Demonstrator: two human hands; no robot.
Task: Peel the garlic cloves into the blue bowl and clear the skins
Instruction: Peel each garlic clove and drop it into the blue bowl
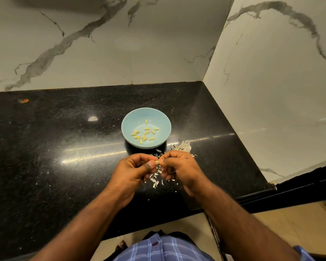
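- Both forearms reach forward from the bottom of the view and angle inward, so the hands meet over the black counter (45,147).
- The left hand (134,170) has its fingers curled in and the thumb laid across the top, the thumbnail facing up; thumb and forefinger pinch one end of a pale garlic clove (157,162).
- The right hand (179,166) is curled the same way, knuckles up, its fingertips pinching the other end of the clove, so the two hands touch across it.
- The blue bowl (132,117) sits on the counter just beyond the hands, with a scatter of peeled cloves (144,133) lying in its bottom.
- Loose white skins (156,178) lie on the counter directly beneath and between the hands.
- A larger heap of skins (183,146) rests just past the right hand's knuckles, beside the bowl's right edge.
- A checked blue shirt (158,247) shows below the wrists.
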